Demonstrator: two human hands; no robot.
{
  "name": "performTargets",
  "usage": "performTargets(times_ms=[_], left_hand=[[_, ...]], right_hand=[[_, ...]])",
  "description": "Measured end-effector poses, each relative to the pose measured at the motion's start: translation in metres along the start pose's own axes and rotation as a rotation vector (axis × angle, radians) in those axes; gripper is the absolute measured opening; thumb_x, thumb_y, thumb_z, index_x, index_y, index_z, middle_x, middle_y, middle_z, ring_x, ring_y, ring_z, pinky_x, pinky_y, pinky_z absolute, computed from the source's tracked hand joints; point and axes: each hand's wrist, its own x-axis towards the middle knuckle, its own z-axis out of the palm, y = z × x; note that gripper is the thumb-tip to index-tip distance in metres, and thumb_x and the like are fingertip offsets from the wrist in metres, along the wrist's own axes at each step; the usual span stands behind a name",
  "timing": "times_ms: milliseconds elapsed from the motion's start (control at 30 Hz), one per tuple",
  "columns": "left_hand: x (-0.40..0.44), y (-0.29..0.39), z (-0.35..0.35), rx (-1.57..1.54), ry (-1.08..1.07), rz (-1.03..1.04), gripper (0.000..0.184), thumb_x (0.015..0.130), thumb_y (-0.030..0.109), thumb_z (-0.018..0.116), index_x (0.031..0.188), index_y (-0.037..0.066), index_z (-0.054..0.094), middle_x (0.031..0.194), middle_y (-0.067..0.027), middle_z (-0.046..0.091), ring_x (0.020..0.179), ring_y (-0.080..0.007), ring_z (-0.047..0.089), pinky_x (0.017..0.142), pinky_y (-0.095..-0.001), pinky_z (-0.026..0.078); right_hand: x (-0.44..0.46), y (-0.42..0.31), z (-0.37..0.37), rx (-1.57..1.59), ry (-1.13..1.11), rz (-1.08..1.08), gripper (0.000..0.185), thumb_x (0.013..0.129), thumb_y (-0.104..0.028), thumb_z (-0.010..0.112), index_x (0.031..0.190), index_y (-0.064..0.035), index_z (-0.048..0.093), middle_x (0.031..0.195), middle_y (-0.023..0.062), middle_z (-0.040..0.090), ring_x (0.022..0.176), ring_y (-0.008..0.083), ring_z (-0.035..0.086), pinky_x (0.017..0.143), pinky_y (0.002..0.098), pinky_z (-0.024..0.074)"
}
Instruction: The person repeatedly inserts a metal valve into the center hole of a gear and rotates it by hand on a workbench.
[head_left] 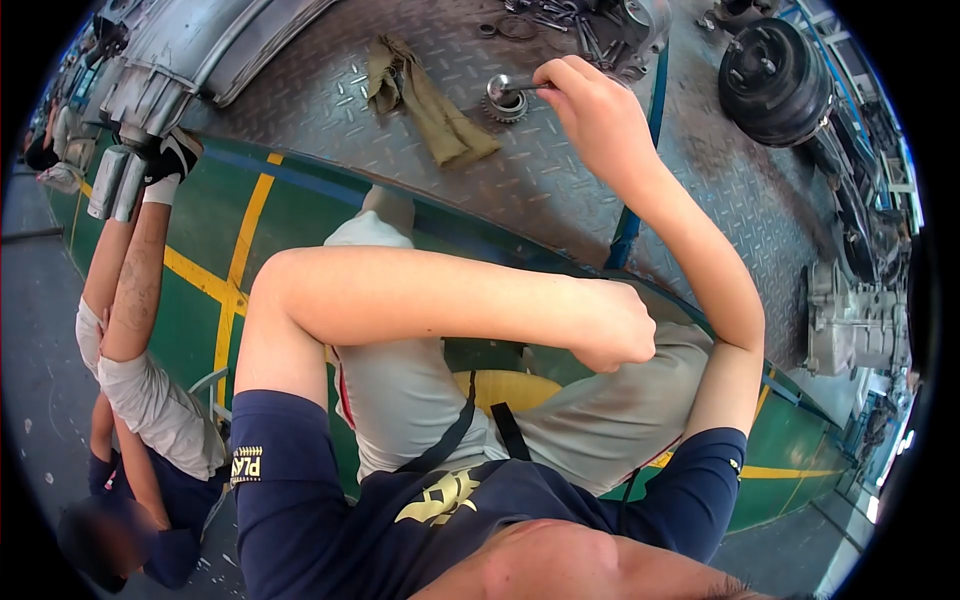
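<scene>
On the metal bench, my right hand [590, 105] pinches the handle of a metal tool [520, 87]. The tool's rounded head rests at a small toothed ring [506, 106]. My left hand [615, 325] is a closed fist above my right thigh, at the end of a forearm that crosses my lap; its fingers hide whatever is inside, if anything. A greenish-brown rag [440, 120] lies crumpled on the tread plate left of the ring.
Small metal parts [590, 40] lie at the back of the bench [560, 190]. A black drum [775, 80] and a gear housing [855, 320] are at the right. Upper left is a large metal casing [190, 50]; another person [160, 410] sits at the left.
</scene>
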Motion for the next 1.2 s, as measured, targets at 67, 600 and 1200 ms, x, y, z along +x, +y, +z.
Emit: performTargets(times_ms=[67, 600, 1200], left_hand=[[-0.001, 0.001, -0.001, 0.000, -0.008, -0.003, 0.014, 0.075, 0.009, 0.063, 0.073, -0.002, 0.071, 0.072, -0.0200, 0.070, 0.073, -0.0370, 0.071, 0.064, -0.0455, 0.055], [-0.013, 0.004, -0.005, 0.021, 0.026, -0.027, 0.014, 0.077, 0.008, 0.063, 0.076, -0.003, 0.073, 0.074, -0.0201, 0.071, 0.075, -0.0358, 0.072, 0.065, -0.0432, 0.057], [-0.018, 0.004, -0.007, 0.001, 0.045, -0.046, 0.015, 0.078, 0.009, 0.063, 0.075, -0.002, 0.073, 0.074, -0.0193, 0.071, 0.076, -0.0363, 0.072, 0.066, -0.0443, 0.057]], right_hand=[[0.005, -0.004, 0.004, -0.027, -0.005, -0.016, 0.010, 0.094, -0.010, 0.065, 0.102, -0.0073, 0.061, 0.097, 0.0100, 0.065, 0.084, 0.0342, 0.066, 0.070, 0.0409, 0.0526], [0.061, 0.000, 0.020, -0.247, -0.120, 0.145, 0.025, 0.097, -0.029, 0.063, 0.096, -0.0050, 0.068, 0.083, 0.0179, 0.070, 0.084, 0.0397, 0.069, 0.074, 0.0492, 0.0551], [0.041, 0.082, 0.033, 0.266, -0.169, 0.511, 0.060, 0.094, -0.046, 0.071, 0.060, -0.0011, 0.052, 0.054, -0.0039, 0.038, 0.053, 0.0066, 0.032, 0.050, 0.0292, 0.0287]])
